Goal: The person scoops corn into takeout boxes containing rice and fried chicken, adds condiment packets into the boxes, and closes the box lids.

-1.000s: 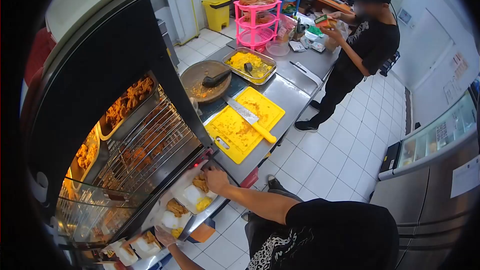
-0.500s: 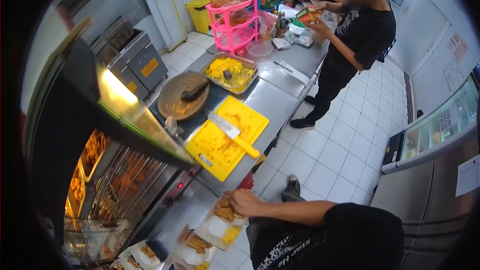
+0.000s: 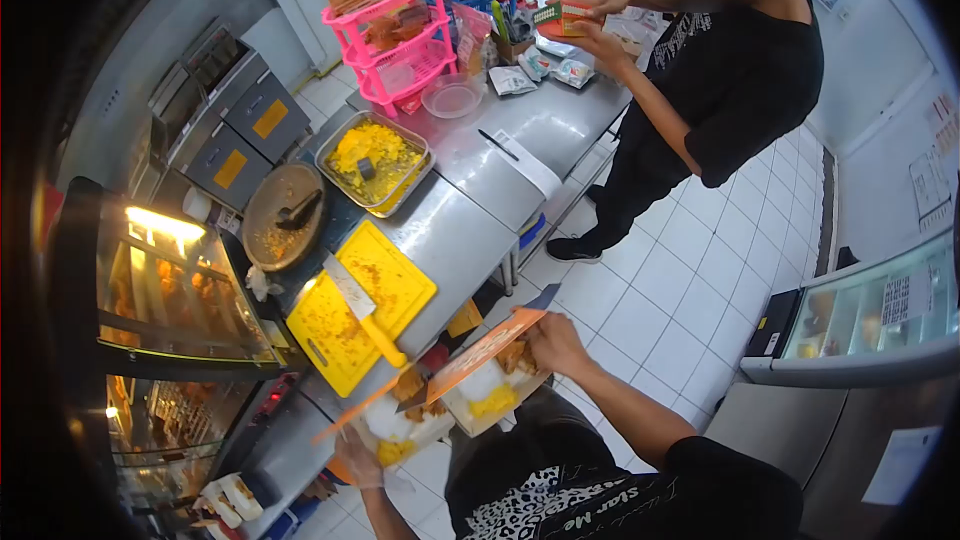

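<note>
Head view: we have lifted the right box (image 3: 488, 353) and left box (image 3: 430, 430) off the counter (image 3: 290, 440), just past the near corner of the bench (image 3: 450, 245). Our right hand (image 3: 558, 345) grasps the former's outer corner; our left hand (image 3: 360, 455) clasps the latter's outer edge. Our hands now bear both.

This is a commercial kitchen that boxes up meals. A lit warming cabinet (image 3: 190, 305) stands at the left; the grey units (image 3: 238, 135) beyond it look like deep fryers, though the view there is too poor to be sure. A steel worktable (image 3: 450, 230) bears a cutting board (image 3: 400, 275), a mortar (image 3: 275, 185) and a metal tray (image 3: 411, 186). Printed card boxes (image 3: 488, 355) (with food portions (image 3: 493, 401) inside) are near; a glass-fronted fridge (image 3: 870, 310) stands right, above white floor tiles (image 3: 650, 285).
</note>
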The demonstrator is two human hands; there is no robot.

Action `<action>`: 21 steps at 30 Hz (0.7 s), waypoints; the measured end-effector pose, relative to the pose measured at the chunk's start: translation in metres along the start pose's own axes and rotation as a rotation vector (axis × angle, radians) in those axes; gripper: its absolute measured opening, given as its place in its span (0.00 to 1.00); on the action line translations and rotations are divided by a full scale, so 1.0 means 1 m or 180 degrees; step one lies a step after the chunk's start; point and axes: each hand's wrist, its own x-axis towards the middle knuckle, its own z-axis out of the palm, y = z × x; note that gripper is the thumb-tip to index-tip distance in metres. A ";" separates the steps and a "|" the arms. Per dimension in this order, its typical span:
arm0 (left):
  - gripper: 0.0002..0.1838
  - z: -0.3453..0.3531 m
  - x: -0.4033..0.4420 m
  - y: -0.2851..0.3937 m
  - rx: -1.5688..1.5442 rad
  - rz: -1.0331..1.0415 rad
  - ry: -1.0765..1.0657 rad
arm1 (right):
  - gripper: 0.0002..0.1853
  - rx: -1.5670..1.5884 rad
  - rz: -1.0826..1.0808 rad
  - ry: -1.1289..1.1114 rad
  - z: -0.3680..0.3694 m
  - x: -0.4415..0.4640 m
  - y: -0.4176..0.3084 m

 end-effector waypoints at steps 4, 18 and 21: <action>0.19 0.015 0.033 0.061 -0.0960 0.0693 0.0487 | 0.18 0.0163 0.0052 0.0236 -0.051 0.007 0.033; 0.23 0.001 0.140 0.195 -0.2854 0.0881 -0.0218 | 0.18 0.0718 0.0076 0.1054 -0.082 0.026 0.091; 0.21 0.010 0.185 0.203 -0.2754 0.1217 -0.0258 | 0.18 0.1403 0.0139 0.1195 -0.080 0.053 0.099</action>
